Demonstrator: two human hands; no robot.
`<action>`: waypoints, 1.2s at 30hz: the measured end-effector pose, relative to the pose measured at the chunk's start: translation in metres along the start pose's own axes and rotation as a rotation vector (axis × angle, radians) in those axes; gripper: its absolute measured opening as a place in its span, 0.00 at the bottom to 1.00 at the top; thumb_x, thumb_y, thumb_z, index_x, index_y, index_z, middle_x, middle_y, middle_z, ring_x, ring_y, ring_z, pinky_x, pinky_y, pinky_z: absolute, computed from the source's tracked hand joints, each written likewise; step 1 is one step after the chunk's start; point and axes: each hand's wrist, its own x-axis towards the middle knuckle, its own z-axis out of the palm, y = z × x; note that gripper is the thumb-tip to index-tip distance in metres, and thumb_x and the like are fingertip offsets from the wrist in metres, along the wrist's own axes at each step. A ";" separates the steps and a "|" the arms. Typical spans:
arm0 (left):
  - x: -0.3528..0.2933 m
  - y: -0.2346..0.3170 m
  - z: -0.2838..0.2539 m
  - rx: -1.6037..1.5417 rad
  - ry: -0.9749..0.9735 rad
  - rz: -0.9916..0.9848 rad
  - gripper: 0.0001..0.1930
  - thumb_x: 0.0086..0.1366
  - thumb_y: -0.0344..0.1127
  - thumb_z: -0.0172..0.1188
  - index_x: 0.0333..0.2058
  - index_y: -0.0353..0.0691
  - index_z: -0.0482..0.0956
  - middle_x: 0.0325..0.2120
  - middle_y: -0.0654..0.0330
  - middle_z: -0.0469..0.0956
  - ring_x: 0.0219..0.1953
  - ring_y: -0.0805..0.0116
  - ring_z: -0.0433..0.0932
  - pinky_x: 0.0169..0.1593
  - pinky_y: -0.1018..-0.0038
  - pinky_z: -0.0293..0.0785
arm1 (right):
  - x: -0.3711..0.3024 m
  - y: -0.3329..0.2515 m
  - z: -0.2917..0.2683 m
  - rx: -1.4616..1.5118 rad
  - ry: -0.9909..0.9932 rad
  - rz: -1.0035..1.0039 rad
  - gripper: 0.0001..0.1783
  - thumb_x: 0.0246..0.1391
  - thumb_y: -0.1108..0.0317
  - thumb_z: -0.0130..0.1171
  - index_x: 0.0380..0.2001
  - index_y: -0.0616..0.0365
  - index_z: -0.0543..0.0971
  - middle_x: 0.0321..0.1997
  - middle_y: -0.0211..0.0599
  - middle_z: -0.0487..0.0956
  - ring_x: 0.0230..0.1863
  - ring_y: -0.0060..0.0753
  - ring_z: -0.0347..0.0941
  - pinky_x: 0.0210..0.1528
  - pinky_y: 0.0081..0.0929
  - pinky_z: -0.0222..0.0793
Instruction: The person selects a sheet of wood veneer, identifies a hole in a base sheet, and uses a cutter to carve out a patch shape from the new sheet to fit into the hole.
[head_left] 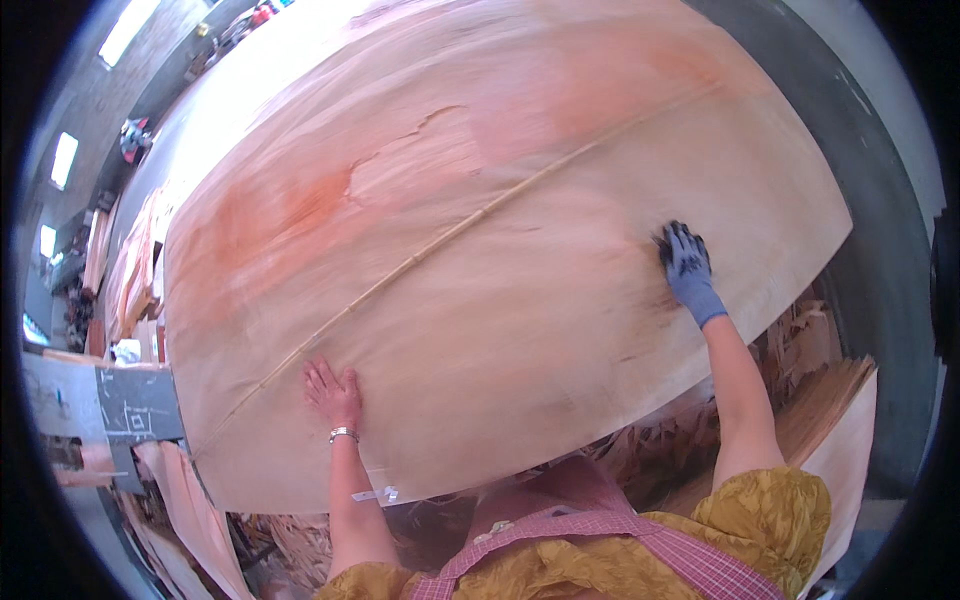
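Observation:
A large, thin sheet of wood veneer (500,350), pale tan with pinkish-orange patches, spreads out before me. Across it, from lower left toward upper right, lies a long thin bamboo stick (415,260). My left hand (334,395), bare and with a bracelet at the wrist, rests flat on the sheet just below the stick, fingers apart. Farther right, my right hand (687,262) in a grey-blue glove with dark fingertips lies on the veneer, fingers stretched out, beside a brownish stain. Neither hand holds anything. A torn, layered patch (415,160) shows beyond the stick.
Broken veneer scraps (650,455) lie beneath the sheet's near edge. Another veneer piece (845,450) leans at lower right. A grey metal surface (140,400) with chalk-like marks adjoins the left edge. Stacked veneer (135,280) and a distant person (133,138) are at far left.

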 end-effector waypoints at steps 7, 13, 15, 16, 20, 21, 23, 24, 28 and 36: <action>-0.107 0.005 -0.003 -0.064 0.026 0.043 0.44 0.64 0.67 0.47 0.72 0.50 0.48 0.73 0.53 0.44 0.74 0.47 0.40 0.70 0.42 0.33 | -0.093 0.054 -0.015 -0.105 0.017 -0.034 0.29 0.65 0.59 0.45 0.67 0.56 0.63 0.71 0.45 0.62 0.72 0.46 0.55 0.73 0.46 0.45; -0.203 0.023 -0.026 -0.118 -0.053 0.020 0.45 0.64 0.68 0.45 0.72 0.48 0.47 0.73 0.50 0.43 0.74 0.47 0.38 0.71 0.43 0.30 | -0.160 0.091 -0.034 -0.196 -0.086 -0.014 0.28 0.67 0.59 0.42 0.68 0.56 0.61 0.73 0.45 0.59 0.73 0.45 0.53 0.73 0.45 0.44; -0.227 0.028 -0.034 -0.155 -0.100 0.014 0.46 0.64 0.68 0.46 0.72 0.47 0.47 0.73 0.49 0.42 0.74 0.47 0.37 0.71 0.44 0.29 | -0.182 0.101 -0.037 -0.193 -0.140 0.030 0.28 0.68 0.59 0.40 0.68 0.55 0.60 0.73 0.45 0.58 0.73 0.45 0.52 0.74 0.45 0.44; -0.235 0.031 -0.039 -0.148 -0.124 0.005 0.46 0.63 0.68 0.46 0.72 0.47 0.48 0.72 0.49 0.44 0.74 0.47 0.39 0.71 0.45 0.31 | -0.190 0.106 -0.039 -0.190 -0.166 0.055 0.28 0.68 0.59 0.40 0.68 0.55 0.60 0.73 0.45 0.57 0.73 0.45 0.52 0.74 0.45 0.44; -0.245 0.038 -0.056 -0.222 -0.191 0.003 0.43 0.63 0.59 0.55 0.70 0.47 0.51 0.71 0.49 0.48 0.73 0.48 0.43 0.72 0.47 0.35 | -0.201 0.122 -0.043 -0.168 -0.133 0.044 0.27 0.68 0.58 0.42 0.66 0.55 0.64 0.71 0.44 0.61 0.72 0.45 0.55 0.73 0.45 0.45; -0.229 0.045 -0.061 -0.249 -0.182 0.042 0.42 0.62 0.55 0.57 0.70 0.47 0.52 0.71 0.50 0.49 0.73 0.49 0.44 0.71 0.48 0.36 | -0.185 0.111 -0.044 -0.173 -0.085 0.042 0.26 0.68 0.57 0.43 0.65 0.55 0.65 0.70 0.44 0.63 0.71 0.45 0.56 0.73 0.45 0.46; -0.188 0.079 -0.076 -0.295 -0.117 0.204 0.40 0.60 0.44 0.62 0.69 0.46 0.55 0.70 0.51 0.53 0.72 0.51 0.48 0.71 0.49 0.38 | -0.147 0.082 -0.045 -0.115 0.089 -0.062 0.24 0.65 0.59 0.51 0.61 0.56 0.70 0.65 0.44 0.69 0.68 0.47 0.61 0.70 0.46 0.51; -0.161 0.100 -0.084 -0.312 -0.047 0.321 0.40 0.58 0.38 0.64 0.68 0.46 0.57 0.69 0.52 0.55 0.71 0.52 0.51 0.71 0.49 0.40 | -0.123 0.057 -0.047 -0.112 0.142 -0.143 0.24 0.62 0.60 0.55 0.59 0.56 0.72 0.64 0.44 0.71 0.67 0.48 0.63 0.69 0.46 0.54; -0.114 0.127 -0.068 -0.361 0.073 0.538 0.24 0.57 0.31 0.63 0.54 0.46 0.74 0.50 0.58 0.73 0.54 0.57 0.70 0.60 0.56 0.59 | -0.084 0.005 -0.029 -0.067 0.152 -0.232 0.25 0.60 0.57 0.57 0.57 0.56 0.73 0.61 0.44 0.72 0.65 0.46 0.64 0.68 0.47 0.55; -0.144 0.115 -0.061 -0.291 0.011 0.578 0.08 0.58 0.32 0.62 0.38 0.46 0.77 0.39 0.59 0.75 0.45 0.57 0.73 0.52 0.59 0.65 | -0.163 0.022 -0.039 -0.091 0.151 -0.100 0.23 0.61 0.58 0.56 0.56 0.56 0.73 0.61 0.44 0.72 0.65 0.47 0.64 0.67 0.48 0.55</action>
